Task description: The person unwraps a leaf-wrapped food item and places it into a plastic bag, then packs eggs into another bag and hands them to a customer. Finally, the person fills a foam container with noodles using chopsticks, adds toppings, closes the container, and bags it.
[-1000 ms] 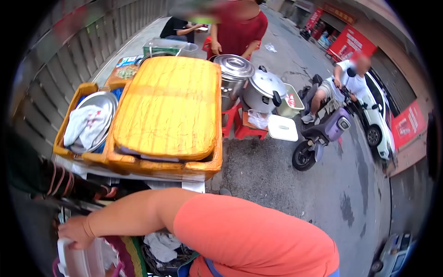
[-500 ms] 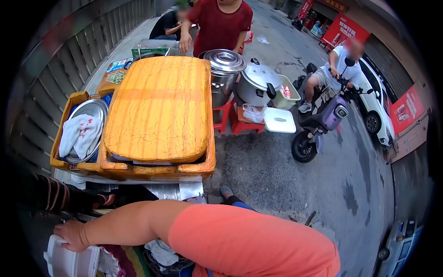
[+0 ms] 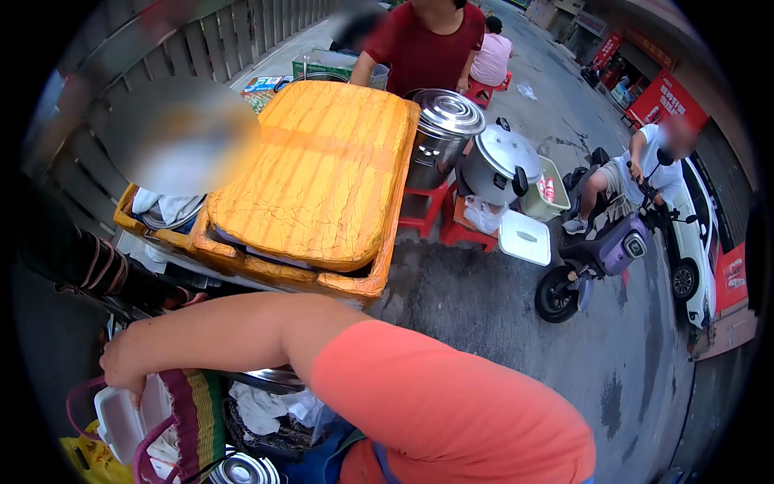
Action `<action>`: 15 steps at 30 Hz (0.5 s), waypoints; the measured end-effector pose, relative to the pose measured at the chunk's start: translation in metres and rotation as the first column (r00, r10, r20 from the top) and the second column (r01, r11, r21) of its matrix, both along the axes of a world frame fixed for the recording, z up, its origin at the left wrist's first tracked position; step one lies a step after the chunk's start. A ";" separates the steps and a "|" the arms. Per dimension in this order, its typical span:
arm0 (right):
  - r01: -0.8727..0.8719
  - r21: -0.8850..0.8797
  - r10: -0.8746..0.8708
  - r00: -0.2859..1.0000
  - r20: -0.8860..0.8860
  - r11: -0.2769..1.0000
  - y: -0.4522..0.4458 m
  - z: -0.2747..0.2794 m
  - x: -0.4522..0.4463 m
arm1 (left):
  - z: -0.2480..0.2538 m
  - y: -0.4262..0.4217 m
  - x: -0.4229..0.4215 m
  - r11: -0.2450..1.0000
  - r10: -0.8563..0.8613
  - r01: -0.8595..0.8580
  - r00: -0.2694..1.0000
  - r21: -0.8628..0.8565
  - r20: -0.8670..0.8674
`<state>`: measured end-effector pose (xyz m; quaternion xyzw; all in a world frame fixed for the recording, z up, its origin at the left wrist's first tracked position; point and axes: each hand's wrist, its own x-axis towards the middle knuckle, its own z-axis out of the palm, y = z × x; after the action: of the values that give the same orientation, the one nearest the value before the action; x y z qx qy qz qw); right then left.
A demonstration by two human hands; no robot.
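My right arm, in a coral sleeve, reaches across to the lower left. There my right hand (image 3: 125, 367) bends down over an opened white foam box (image 3: 121, 423), its fingers closed at the box's upper edge and partly hidden. The box sits in a striped woven bag (image 3: 200, 411) with purple handles. Right of the bag lies a dark bag (image 3: 278, 440) holding white cloth and clear plastic. A shiny round metal lid (image 3: 244, 468) shows at the bottom edge. My left hand is out of view.
Ahead stands a yellow taped box (image 3: 314, 173) with a lid. Behind it is a person in dark red (image 3: 427, 48). Metal pots (image 3: 500, 161) stand on red stools, beside a white lid (image 3: 524, 238). A rider sits on a purple scooter (image 3: 605, 254) at right.
The whole view has shifted and tilted. The foam box's two halves and more of the woven bag now show under my right hand, and a seated person in pink has appeared behind.
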<state>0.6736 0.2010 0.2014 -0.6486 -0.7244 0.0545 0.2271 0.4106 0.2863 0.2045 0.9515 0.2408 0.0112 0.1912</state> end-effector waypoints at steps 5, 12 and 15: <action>-0.132 0.242 0.233 0.860 -0.454 0.961 -0.176 0.076 -0.008 | 0.044 -0.139 0.013 0.948 0.158 -0.049 0.929 -0.315 0.334; 0.164 0.276 0.133 0.581 -0.803 0.947 -0.491 -0.008 -0.019 | -0.025 -0.423 0.124 0.192 0.060 0.061 0.996 -0.979 0.073; 0.192 0.015 0.026 -0.058 -0.998 0.981 -0.617 -0.054 -0.011 | -0.053 -0.566 0.165 -0.068 -0.085 -0.118 0.990 -0.991 -0.112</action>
<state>0.6623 -0.4155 0.1474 -0.4297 -0.2942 0.4390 0.7322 0.5752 -0.2799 0.1513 0.5043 0.1963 -0.2322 0.8082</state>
